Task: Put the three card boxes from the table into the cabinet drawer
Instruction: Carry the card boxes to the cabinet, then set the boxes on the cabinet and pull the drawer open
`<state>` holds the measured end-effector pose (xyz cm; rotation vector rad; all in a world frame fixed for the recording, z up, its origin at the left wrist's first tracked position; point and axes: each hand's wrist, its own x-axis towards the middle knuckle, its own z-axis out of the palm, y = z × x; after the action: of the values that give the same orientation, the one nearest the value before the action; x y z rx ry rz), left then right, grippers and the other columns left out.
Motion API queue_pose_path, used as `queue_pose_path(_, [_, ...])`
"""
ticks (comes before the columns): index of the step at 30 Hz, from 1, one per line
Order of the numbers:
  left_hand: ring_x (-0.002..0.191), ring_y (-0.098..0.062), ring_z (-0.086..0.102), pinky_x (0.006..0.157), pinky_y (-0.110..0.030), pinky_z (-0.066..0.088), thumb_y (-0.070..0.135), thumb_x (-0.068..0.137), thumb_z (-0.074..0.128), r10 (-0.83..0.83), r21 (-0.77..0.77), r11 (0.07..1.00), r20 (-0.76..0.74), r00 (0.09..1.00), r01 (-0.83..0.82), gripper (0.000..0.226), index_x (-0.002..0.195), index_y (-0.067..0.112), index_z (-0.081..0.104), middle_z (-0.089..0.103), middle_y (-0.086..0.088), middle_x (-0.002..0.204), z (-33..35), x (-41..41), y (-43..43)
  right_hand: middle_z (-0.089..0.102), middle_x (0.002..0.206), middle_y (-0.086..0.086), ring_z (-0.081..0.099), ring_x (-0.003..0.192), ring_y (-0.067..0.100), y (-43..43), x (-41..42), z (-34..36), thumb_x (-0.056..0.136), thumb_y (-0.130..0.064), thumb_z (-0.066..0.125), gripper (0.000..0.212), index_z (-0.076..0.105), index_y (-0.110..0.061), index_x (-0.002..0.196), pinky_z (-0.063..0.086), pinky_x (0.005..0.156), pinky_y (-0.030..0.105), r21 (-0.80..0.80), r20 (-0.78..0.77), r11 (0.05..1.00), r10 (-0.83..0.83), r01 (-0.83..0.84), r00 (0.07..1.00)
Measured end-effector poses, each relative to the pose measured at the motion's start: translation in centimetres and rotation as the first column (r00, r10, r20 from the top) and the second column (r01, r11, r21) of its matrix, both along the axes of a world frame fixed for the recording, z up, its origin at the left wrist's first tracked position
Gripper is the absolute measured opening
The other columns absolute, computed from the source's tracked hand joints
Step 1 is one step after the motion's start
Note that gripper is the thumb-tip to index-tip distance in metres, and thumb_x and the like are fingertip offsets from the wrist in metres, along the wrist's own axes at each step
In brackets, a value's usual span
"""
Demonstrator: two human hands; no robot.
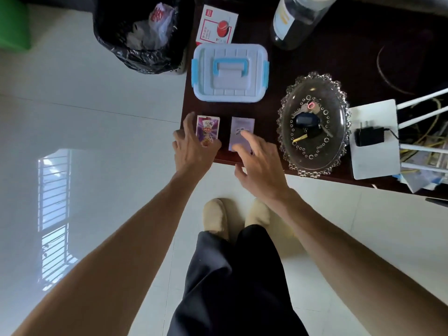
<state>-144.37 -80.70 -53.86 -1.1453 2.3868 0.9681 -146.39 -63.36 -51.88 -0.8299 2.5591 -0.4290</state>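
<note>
Two card boxes lie side by side near the front left corner of the dark table (322, 66). The left card box (208, 126) is purple with a colourful picture; my left hand (192, 147) hovers over its near end with fingers spread. The right card box (242, 128) is pale purple; my right hand (260, 164) reaches over its near end, fingers apart, the forefinger over its middle. Neither hand grips a box. I see no third purple box and no cabinet drawer.
A white storage box with blue handle (229, 72) sits behind the card boxes. A red-and-white carton (216, 25) lies farther back. A glass dish with keys (314, 124) stands right, then a white router (374, 139). A lined bin (140, 32) stands left of the table.
</note>
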Motion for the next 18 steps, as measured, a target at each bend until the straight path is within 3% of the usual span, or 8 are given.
queue_pose_path(1, [0.109,-0.024,0.046,0.087,-0.039,0.048,0.047,0.077,0.064,0.075,-0.006,0.997,-0.039,0.996,-0.075,0.071,0.137,0.033,0.028,0.048,-0.008,0.131,0.4,1.2,0.4,0.061,0.132,0.006,0.061,0.114,0.024,0.8,1.3,0.5,0.084,-0.019,0.064,0.033,0.066,-0.017,0.117,0.047,0.087,0.042,-0.045,0.059,0.998,-0.032,0.035,0.998])
queue_pose_path(3, [0.103,-0.018,0.048,0.081,-0.031,0.046,0.045,0.083,0.061,0.178,-0.008,0.984,-0.044,0.983,-0.179,0.053,0.128,0.028,0.039,0.053,-0.005,0.127,0.9,4.4,1.5,0.067,0.112,-0.004,0.066,0.098,0.018,2.9,3.9,1.0,0.09,-0.028,0.06,0.03,0.063,-0.024,0.12,0.051,0.082,0.038,-0.028,0.323,0.984,-0.158,0.176,0.933])
queue_pose_path(5, [0.091,-0.016,0.057,0.072,-0.027,0.051,0.037,0.088,0.058,0.224,0.083,0.969,0.111,0.968,-0.233,0.036,0.121,0.024,0.051,0.059,-0.006,0.12,0.8,7.9,2.4,0.067,0.109,-0.006,0.066,0.1,0.017,5.2,5.9,0.7,0.093,-0.036,0.058,0.032,0.059,-0.028,0.124,0.05,0.083,0.034,0.133,0.556,0.957,-0.288,0.259,0.78])
queue_pose_path(6, [0.083,-0.014,0.061,0.065,-0.025,0.051,0.033,0.09,0.057,0.216,0.177,0.95,0.223,0.951,-0.257,0.03,0.118,0.021,0.056,0.064,-0.007,0.115,0.6,9.7,2.8,0.066,0.115,-0.004,0.065,0.107,0.019,6.4,6.5,0.2,0.093,-0.037,0.058,0.036,0.058,-0.028,0.128,0.049,0.086,0.034,0.202,0.587,0.947,-0.32,0.249,0.743])
queue_pose_path(8, [0.073,-0.019,0.064,0.064,-0.027,0.047,0.027,0.092,0.057,0.17,0.374,0.86,0.431,0.886,-0.347,0.025,0.113,0.016,0.063,0.07,-0.01,0.102,-0.1,13.0,3.8,0.059,0.135,0.0,0.061,0.12,0.024,8.5,7.0,-1.3,0.094,-0.035,0.057,0.044,0.053,-0.026,0.136,0.047,0.096,0.038,0.292,0.555,0.923,-0.376,0.25,0.742])
queue_pose_path(10, [0.07,-0.023,0.061,0.066,-0.031,0.045,0.026,0.092,0.057,0.062,0.46,0.813,0.54,0.84,-0.356,0.023,0.109,0.013,0.065,0.069,-0.012,0.089,-0.9,16.1,4.9,0.046,0.149,-0.001,0.059,0.125,0.026,9.9,6.7,-3.1,0.094,-0.034,0.055,0.053,0.045,-0.023,0.145,0.048,0.097,0.041,0.322,0.47,0.909,-0.395,0.264,0.789])
queue_pose_path(13, [0.066,-0.02,0.061,0.063,-0.027,0.046,0.026,0.091,0.057,-0.042,0.447,0.857,0.553,0.832,-0.254,0.022,0.106,0.013,0.065,0.067,-0.007,0.079,-2.7,19.9,6.6,0.029,0.163,-0.002,0.054,0.132,0.028,10.8,5.6,-6.2,0.094,-0.031,0.055,0.065,0.032,-0.021,0.155,0.049,0.096,0.044,0.322,0.367,0.915,-0.358,0.244,0.859])
queue_pose_path(18, [0.072,-0.02,0.061,0.067,-0.03,0.047,0.019,0.093,0.056,0.064,0.428,0.839,0.536,0.842,-0.336,0.02,0.108,0.011,0.065,0.068,-0.007,0.083,-5.0,23.5,9.0,0.018,0.17,-0.002,0.045,0.142,0.026,10.8,4.3,-10.0,0.096,-0.033,0.051,0.074,0.019,-0.018,0.161,0.046,0.104,0.044,0.371,0.35,0.916,-0.29,0.152,0.891])
